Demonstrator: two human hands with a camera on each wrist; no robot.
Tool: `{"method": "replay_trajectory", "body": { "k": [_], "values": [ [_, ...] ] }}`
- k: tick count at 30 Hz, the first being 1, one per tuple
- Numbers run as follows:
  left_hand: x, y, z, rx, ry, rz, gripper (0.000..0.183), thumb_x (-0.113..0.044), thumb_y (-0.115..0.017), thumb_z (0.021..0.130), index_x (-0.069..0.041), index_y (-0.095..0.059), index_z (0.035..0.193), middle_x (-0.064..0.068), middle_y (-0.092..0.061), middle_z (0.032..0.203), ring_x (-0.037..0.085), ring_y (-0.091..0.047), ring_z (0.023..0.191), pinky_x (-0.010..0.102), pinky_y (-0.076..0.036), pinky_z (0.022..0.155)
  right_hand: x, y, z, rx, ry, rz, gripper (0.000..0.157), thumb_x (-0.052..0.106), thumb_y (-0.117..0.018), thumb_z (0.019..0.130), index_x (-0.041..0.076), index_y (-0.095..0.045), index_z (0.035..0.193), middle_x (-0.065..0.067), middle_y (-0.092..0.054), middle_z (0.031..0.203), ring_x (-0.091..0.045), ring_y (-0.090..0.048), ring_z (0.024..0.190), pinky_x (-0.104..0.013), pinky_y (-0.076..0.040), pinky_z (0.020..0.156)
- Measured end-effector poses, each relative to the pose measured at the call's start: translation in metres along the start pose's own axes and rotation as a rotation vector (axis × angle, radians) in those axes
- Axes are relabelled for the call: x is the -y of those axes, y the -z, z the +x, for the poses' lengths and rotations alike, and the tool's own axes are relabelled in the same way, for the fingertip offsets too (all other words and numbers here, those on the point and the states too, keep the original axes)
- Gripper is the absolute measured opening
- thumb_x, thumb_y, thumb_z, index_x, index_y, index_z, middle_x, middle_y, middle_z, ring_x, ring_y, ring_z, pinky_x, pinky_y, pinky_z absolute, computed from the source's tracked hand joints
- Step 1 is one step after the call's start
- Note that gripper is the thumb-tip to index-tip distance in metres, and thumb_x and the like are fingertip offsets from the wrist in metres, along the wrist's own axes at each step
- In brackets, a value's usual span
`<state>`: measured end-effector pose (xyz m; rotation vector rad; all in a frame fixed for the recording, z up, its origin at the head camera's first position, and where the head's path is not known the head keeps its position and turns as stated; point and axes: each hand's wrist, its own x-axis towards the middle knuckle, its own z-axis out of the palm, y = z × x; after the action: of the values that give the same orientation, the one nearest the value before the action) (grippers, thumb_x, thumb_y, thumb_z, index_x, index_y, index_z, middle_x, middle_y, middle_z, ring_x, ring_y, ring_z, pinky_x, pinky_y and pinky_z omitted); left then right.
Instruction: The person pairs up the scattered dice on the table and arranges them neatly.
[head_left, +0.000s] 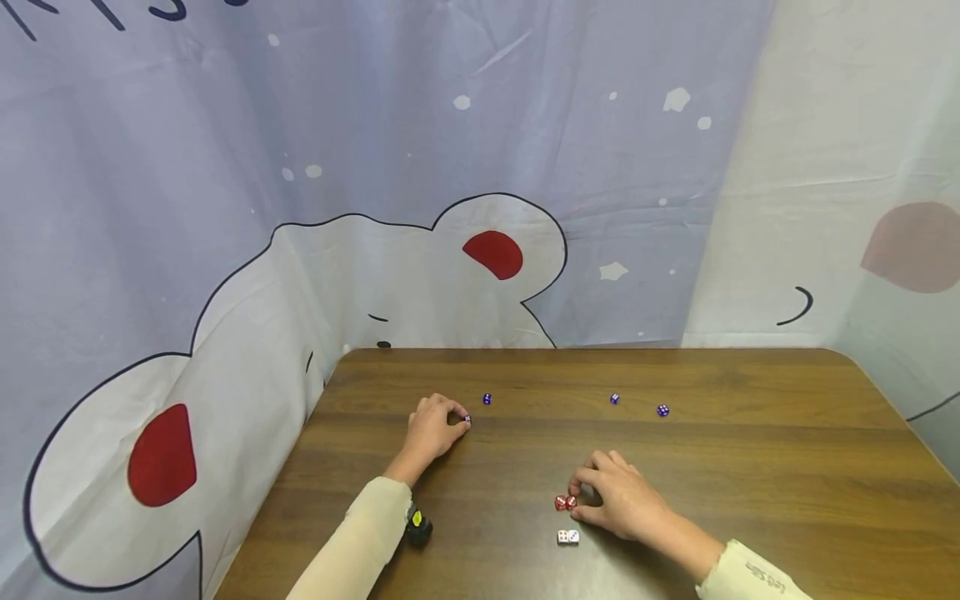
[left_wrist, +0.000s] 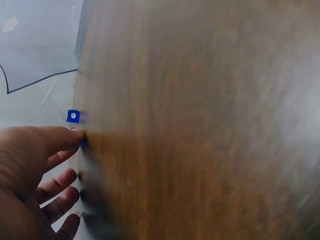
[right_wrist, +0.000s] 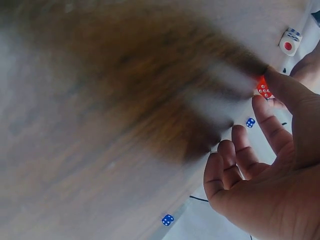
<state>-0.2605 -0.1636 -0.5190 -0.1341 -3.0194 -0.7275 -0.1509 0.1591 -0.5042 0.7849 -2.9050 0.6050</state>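
On the left of the wooden table, my left hand pinches a blue die between thumb and index finger; only a sliver of it shows in the left wrist view. Another blue die lies just beyond those fingertips. Nearer to me, my right hand has its thumb and index finger on either side of a red die, pinching it. A second red die sits against it on the left. In the right wrist view the held red die is partly covered by the thumb.
Two white dice lie side by side in front of the red pair. Farther back are two more blue dice, one left of the other. A printed curtain hangs behind the table's far edge. A black device sits at the left wrist.
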Motion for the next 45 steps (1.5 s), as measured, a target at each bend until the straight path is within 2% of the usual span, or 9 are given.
{"method": "replay_trajectory", "body": {
  "k": [24,33,45],
  "values": [
    [-0.022,-0.008,-0.015,0.022,-0.100,0.005,0.010,-0.032,-0.078,0.089,-0.024,-0.075,0.094,0.003,-0.063,0.115,0.026,-0.053,0.111,0.050,-0.041,0.093,-0.001,-0.001,0.000,-0.015,0.020,0.001,0.026,0.036,-0.087,0.075,0.031,-0.063,0.086,0.012,-0.052,0.095,-0.013,-0.046,0.093,-0.032,-0.038,0.074],
    [-0.031,-0.013,-0.021,0.047,-0.125,0.010,0.010,-0.033,-0.077,0.090,-0.026,-0.073,0.093,0.003,-0.062,0.118,0.026,-0.053,0.113,0.050,-0.041,0.092,-0.001,-0.001,-0.001,-0.014,0.015,0.002,0.026,0.036,-0.087,0.075,0.031,-0.063,0.086,0.012,-0.052,0.096,-0.012,-0.045,0.092,-0.031,-0.037,0.073],
    [-0.044,-0.019,-0.029,0.048,-0.180,0.005,0.009,-0.033,-0.078,0.089,-0.026,-0.073,0.093,-0.001,-0.062,0.113,0.022,-0.052,0.109,0.044,-0.040,0.089,-0.001,-0.001,0.000,-0.006,0.011,0.004,0.026,0.036,-0.087,0.076,0.031,-0.063,0.087,0.012,-0.051,0.095,-0.012,-0.045,0.092,-0.032,-0.037,0.075]
  ]
}}
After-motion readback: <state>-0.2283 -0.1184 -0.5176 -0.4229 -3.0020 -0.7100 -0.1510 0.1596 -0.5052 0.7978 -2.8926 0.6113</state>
